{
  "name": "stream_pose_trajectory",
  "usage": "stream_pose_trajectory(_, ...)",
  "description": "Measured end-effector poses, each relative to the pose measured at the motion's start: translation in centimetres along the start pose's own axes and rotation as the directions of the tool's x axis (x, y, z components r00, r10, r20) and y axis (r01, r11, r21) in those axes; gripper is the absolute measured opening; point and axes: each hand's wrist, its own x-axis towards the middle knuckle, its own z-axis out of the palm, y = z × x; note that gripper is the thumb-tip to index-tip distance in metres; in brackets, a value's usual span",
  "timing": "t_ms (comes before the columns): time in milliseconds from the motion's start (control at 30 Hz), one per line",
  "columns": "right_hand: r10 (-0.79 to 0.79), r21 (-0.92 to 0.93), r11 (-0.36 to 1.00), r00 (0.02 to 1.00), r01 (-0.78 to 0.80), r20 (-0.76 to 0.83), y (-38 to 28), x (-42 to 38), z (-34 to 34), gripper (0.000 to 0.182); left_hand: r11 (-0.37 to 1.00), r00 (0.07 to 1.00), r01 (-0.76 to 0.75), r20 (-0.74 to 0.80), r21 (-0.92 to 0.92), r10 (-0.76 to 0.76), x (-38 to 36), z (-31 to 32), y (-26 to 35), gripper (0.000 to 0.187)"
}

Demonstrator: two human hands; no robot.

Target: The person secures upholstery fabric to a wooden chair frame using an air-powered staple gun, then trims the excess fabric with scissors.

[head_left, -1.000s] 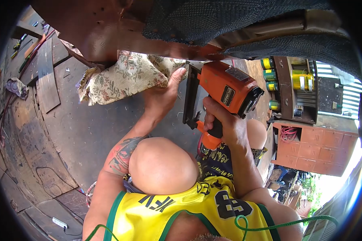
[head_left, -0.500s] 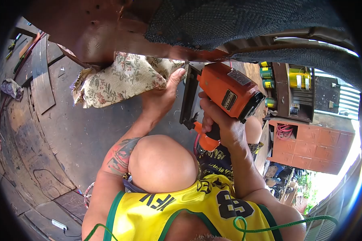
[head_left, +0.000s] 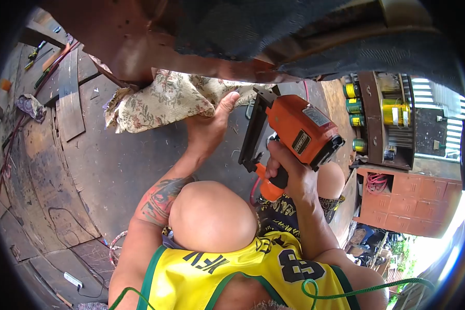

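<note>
My left hand point(head_left: 207, 128) grips the lower edge of a cream floral fabric point(head_left: 163, 103). Its thumb points up along the cloth, and the other fingers are mostly hidden behind it. The fabric hangs from a brown frame point(head_left: 134, 46) that spans the top of the view. In my right hand point(head_left: 293, 168) is an orange and black pneumatic staple gun point(head_left: 302, 132), held by its handle. The gun's nose points up, just below the frame's edge and the fabric's right end. Dark mesh cloth point(head_left: 315, 31) covers part of the frame.
Floorboards point(head_left: 51, 170) carry a loose wooden strip point(head_left: 70, 98), a crumpled cloth point(head_left: 31, 107), several hand tools and a white power strip point(head_left: 73, 279). On the right stand a shelf with several cans point(head_left: 354, 106), a yellow tin point(head_left: 395, 112) and reddish lockers point(head_left: 405, 201).
The staple gun's nose has dropped slightly away from the frame and moved right. More fabric shows along the frame's edge. My left hand keeps its grip, and the view has shifted a little.
</note>
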Motion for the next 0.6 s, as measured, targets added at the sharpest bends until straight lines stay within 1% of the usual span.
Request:
stream_pose_trajectory(33, 0.002, 0.011, 1.0, 1.0, -0.002, -0.013, 0.3, -0.3, -0.2, 0.016, 0.998, 0.999, 0.046, 0.009, -0.047, -0.045, -0.1, -0.1, 0.2, 0.02)
stream_pose_trajectory(167, 0.002, 0.016, 1.0, 1.0, -0.003, 0.007, 1.0, -0.6, -1.1, 0.015, 0.998, 0.999, 0.042, -0.006, -0.048, -0.042, -0.6, -0.6, 0.9, 0.017)
stream_pose_trajectory(233, -0.002, 0.024, 1.0, 1.0, 0.001, 0.025, 1.1, -0.7, -1.1, 0.015, 0.979, 0.984, 0.106, -0.124, -0.176, -0.129, -1.4, -1.7, 1.3, 0.02)
stream_pose_trajectory(267, -0.002, 0.036, 0.999, 1.0, 0.001, 0.029, 1.2, -0.7, -1.1, 0.015, 0.981, 0.985, 0.103, -0.121, -0.164, -0.124, -1.7, -2.3, 1.5, 0.02)
stream_pose_trajectory(333, 0.013, -0.008, 1.0, 0.998, -0.012, 0.063, 1.3, -0.7, -1.4, 0.02, 0.887, 0.973, 0.134, -0.113, -0.441, -0.203, -1.9, -3.5, 2.1, 0.042)
stream_pose_trajectory(367, 0.014, 0.004, 1.0, 0.997, -0.014, 0.072, 1.2, -0.8, -1.5, 0.02, 0.867, 0.96, 0.198, -0.087, -0.457, -0.265, -1.8, -4.2, 2.1, 0.044)
stream_pose_trajectory(433, 0.06, -0.084, 0.995, 0.996, -0.054, 0.061, 0.8, -1.0, -1.7, 0.024, 0.878, 0.959, 0.208, -0.089, -0.431, -0.271, -1.7, -4.3, 2.6, 0.043)
stream_pose_trajectory(467, 0.069, -0.075, 0.995, 0.995, -0.064, 0.073, 0.7, -1.1, -1.6, 0.024, 0.878, 0.954, 0.227, -0.085, -0.421, -0.288, -1.9, -4.3, 3.1, 0.042)
stream_pose_trajectory(500, 0.076, -0.097, 0.993, 0.994, -0.068, 0.083, 0.7, -1.2, -1.5, 0.027, 0.882, 0.951, 0.232, -0.095, -0.411, -0.295, -1.8, -4.2, 3.6, 0.042)
stream_pose_trajectory(533, 0.082, -0.129, 0.989, 0.993, -0.07, 0.088, 0.8, -1.3, -1.7, 0.029, 0.887, 0.934, 0.267, -0.126, -0.378, -0.335, -1.7, -3.9, 4.1, 0.041)
stream_pose_trajectory(567, 0.028, -0.222, 0.975, 0.99, 0.003, 0.137, 1.2, -1.2, -2.2, 0.033, 0.885, 0.913, 0.305, -0.158, -0.351, -0.377, -1.9, -3.5, 4.6, 0.04)
stream_pose_trajectory(600, 0.029, -0.231, 0.973, 0.989, 0.005, 0.145, 0.9, -1.4, -2.5, 0.033, 0.884, 0.91, 0.301, -0.169, -0.357, -0.378, -1.9, -3.4, 5.1, 0.04)
